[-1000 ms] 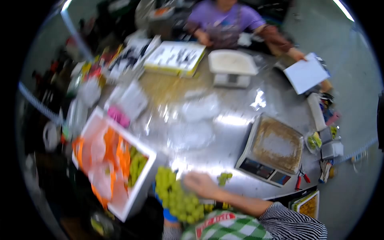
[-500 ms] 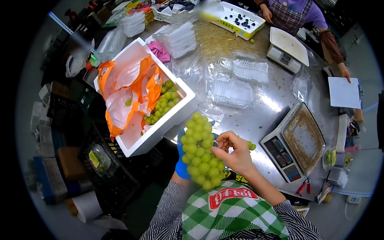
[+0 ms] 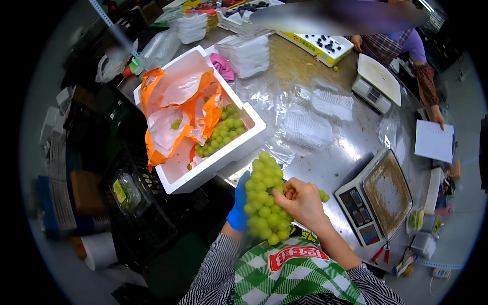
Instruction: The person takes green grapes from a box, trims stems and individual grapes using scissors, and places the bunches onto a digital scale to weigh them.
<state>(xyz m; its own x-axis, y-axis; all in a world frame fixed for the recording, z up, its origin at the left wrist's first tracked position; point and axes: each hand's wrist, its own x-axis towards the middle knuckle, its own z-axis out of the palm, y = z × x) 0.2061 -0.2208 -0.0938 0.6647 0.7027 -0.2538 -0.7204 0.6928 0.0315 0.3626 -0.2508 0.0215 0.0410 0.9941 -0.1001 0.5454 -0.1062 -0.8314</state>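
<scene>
A full bunch of green grapes (image 3: 267,201) hangs in front of my apron. My left hand (image 3: 238,208), in a blue glove, supports it from behind and the left; most of its fingers are hidden by the fruit. My bare right hand (image 3: 302,203) is at the bunch's right side, thumb and fingertips pinched together against the grapes. Whether a single grape or stem is between the fingertips, I cannot tell. A few more green grapes (image 3: 323,195) show just beyond my right hand. Further left, more grapes (image 3: 223,134) lie in a white foam box (image 3: 203,175) with orange-and-white wrapping (image 3: 168,114).
Clear plastic trays (image 3: 307,127) lie mid-table. A scale (image 3: 378,198) stands at right, with red-handled pliers (image 3: 381,254) below it; another scale (image 3: 376,84) is farther back. Across the table, a co-worker's hand (image 3: 437,116) holds a clipboard (image 3: 433,141). Black crates (image 3: 137,203) sit at lower left.
The view has shifted, so the table things sit further right or lower. My right thumb and fingers have closed in from a looser curl to a pinch against the bunch.
</scene>
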